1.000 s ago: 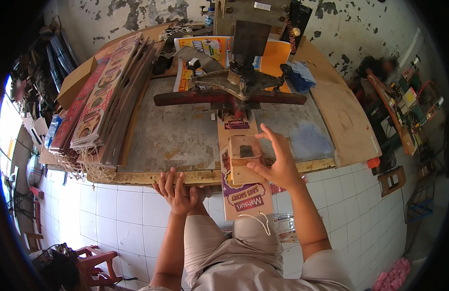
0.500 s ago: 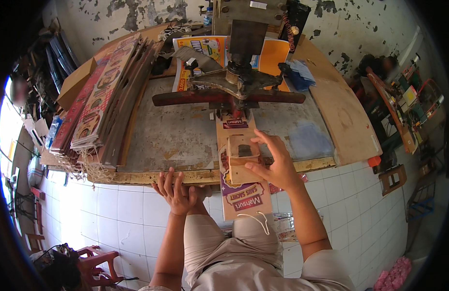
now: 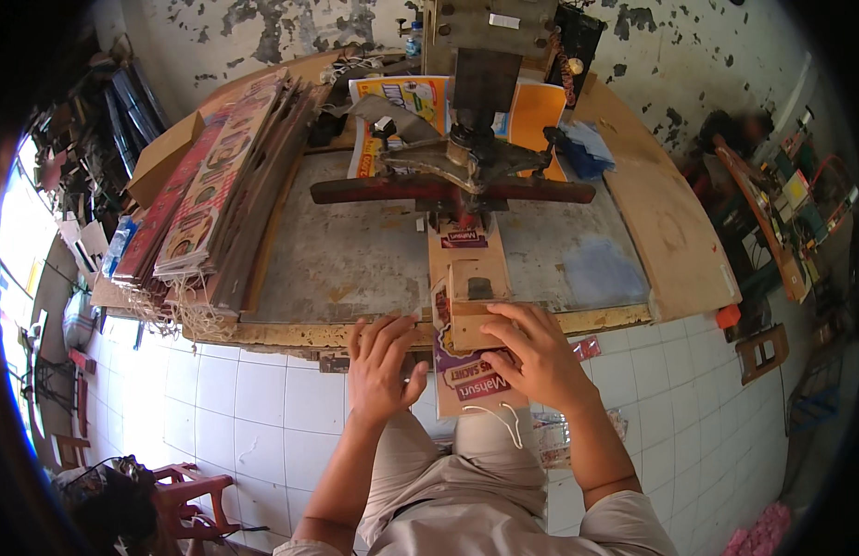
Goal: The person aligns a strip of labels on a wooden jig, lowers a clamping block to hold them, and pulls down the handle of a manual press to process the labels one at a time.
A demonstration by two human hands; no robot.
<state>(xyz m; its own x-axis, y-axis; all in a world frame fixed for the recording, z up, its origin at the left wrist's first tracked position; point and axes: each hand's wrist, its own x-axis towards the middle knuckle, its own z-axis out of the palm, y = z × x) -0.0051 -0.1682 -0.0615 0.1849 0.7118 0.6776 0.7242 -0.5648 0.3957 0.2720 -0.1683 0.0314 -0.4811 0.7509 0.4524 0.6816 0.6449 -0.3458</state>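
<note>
A long printed cardboard strip (image 3: pixel 471 385) with a white string loop at its near end lies under the press head (image 3: pixel 462 167) and hangs out past the table's front edge. A pale wooden block (image 3: pixel 468 332) with a dark patch sits on the strip. My right hand (image 3: pixel 540 361) rests over the block's right side and the strip, fingers apart and slightly bent, gripping nothing that shows. At the table's front edge, just left of the strip, my left hand (image 3: pixel 383 366) lies with fingers spread and holds nothing.
Stacks of printed cardboard strips (image 3: pixel 211 185) with strings stand at the left of the table. A brown board (image 3: pixel 675 222) lies on the right, near blue plastic (image 3: pixel 587 157). A red stool (image 3: pixel 193 496) is on the tiled floor at lower left.
My left hand has moved right along the table edge, closer to the strip. My right hand has slid nearer to me, from the block's far part to its near part.
</note>
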